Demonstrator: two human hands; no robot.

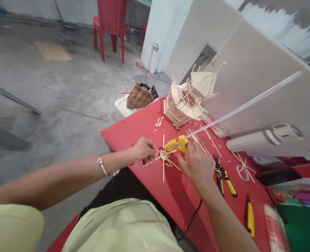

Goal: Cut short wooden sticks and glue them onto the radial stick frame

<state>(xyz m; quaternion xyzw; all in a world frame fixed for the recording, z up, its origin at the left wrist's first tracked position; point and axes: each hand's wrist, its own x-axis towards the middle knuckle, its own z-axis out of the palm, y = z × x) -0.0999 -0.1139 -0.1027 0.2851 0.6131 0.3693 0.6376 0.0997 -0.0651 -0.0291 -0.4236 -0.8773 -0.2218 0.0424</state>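
My right hand (198,164) is wrapped round a yellow hot glue gun (179,142), with a long clear glue stick (244,108) jutting from its back. The gun's nozzle is at a star-shaped frame of thin wooden sticks (163,155), which lies flat with a small ringed hub at its centre. My left hand (144,150) is closed in a pinch at the star's left side. What its fingertips hold, if anything, is too small to make out. Beyond the gun stands a tiered pagoda-like model of sticks (191,96) on the red table (128,129).
Yellow-black cutting pliers (225,178), a yellow utility knife (250,217), a roll of clear tape (242,173) and a white cylinder (262,138) are on the right. Loose stick bits (158,122) lie near the model. A black cord (194,218) hangs over the front edge.
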